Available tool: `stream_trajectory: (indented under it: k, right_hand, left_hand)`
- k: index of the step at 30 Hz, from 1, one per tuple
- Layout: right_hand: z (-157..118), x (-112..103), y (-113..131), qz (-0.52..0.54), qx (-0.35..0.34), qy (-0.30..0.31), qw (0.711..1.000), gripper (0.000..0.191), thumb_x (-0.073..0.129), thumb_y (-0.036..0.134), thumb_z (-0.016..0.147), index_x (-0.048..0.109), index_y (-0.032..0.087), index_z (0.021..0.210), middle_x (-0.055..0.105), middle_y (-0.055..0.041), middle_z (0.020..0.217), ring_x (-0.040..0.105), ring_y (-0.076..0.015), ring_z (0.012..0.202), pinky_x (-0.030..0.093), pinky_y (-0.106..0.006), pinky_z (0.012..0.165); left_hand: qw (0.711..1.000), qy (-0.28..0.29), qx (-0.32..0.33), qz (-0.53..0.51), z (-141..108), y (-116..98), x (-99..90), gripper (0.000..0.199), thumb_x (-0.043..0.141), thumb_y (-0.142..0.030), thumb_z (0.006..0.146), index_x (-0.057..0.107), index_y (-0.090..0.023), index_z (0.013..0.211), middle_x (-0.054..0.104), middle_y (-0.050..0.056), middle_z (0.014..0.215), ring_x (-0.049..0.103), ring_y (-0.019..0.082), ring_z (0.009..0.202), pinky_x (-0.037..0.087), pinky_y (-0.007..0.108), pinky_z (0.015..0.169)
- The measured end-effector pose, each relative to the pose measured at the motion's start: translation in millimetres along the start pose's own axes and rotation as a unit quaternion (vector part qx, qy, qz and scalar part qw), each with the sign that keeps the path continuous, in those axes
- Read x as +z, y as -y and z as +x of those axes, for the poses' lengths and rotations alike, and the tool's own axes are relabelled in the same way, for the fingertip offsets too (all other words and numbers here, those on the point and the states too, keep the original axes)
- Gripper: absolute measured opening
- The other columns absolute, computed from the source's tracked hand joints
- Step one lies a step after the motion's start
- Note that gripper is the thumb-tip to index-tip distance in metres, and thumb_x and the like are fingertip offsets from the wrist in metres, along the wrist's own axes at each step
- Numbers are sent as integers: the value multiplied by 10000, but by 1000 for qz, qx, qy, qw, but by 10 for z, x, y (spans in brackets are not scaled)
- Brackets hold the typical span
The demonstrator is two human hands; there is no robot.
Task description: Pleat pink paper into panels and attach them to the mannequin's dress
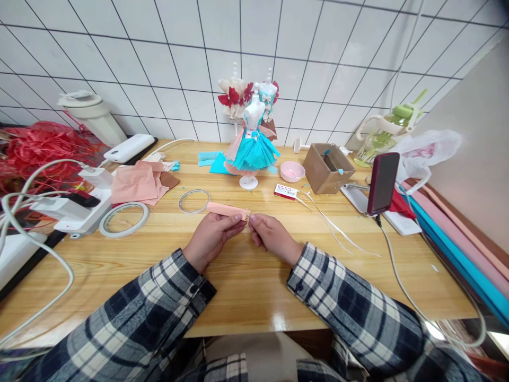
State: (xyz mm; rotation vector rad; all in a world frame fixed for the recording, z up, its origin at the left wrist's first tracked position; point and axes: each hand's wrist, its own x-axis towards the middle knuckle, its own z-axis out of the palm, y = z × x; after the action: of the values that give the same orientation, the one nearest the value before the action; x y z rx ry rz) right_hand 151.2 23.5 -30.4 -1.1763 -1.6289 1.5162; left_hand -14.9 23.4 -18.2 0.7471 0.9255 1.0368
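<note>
My left hand (217,233) pinches a narrow folded strip of peach crepe paper (222,208) near its right end. My right hand (272,233) has its thumb and fingers closed at that same end, where the edge looks ruffled. Both hands are held just above the wooden table, fingertips almost meeting. Behind them stands a small white mannequin (254,114) wearing a turquoise and peach paper skirt (254,151). A roll of tape (194,201) lies just beyond my left hand.
At left are peach paper sheets (137,181), another tape roll (124,219) and a power strip (89,212) with cables. Toward the right are a pink bowl (292,171), a cardboard box (329,168), white ribbons (334,225), a propped phone (384,183) and paper rolls (457,239).
</note>
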Motion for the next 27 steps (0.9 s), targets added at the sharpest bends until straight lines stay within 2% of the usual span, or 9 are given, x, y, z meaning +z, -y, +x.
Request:
stream_trajectory:
  k: [11, 18, 27]
  right_hand:
    - [8, -8, -11, -18, 7, -5, 1000, 414, 346, 549, 930, 418, 212, 701, 444, 57, 499, 390, -86, 418, 327, -202, 412]
    - [13, 3, -32, -8, 1, 9, 1000, 414, 333, 558, 932, 445, 213, 732, 466, 48, 504, 412, -94, 423, 334, -193, 384]
    - [15, 8, -30, -2, 13, 21, 1000, 423, 321, 576, 928, 450, 212, 754, 493, 52, 502, 405, -89, 404, 325, -181, 361]
  left_hand:
    - [1000, 12, 4, -7, 13, 12, -10, 169, 757, -232, 715, 730, -117, 836, 742, 77, 892, 665, 135, 838, 526, 225, 798]
    - [999, -30, 18, -42, 9, 2, 12, 176, 799, -179, 654, 677, -156, 779, 711, 1, 754, 651, 98, 749, 524, 199, 731]
    - [999, -25, 22, -37, -1, 16, 11, 168, 792, -193, 668, 669, -151, 775, 710, 6, 764, 648, 97, 754, 521, 193, 732]
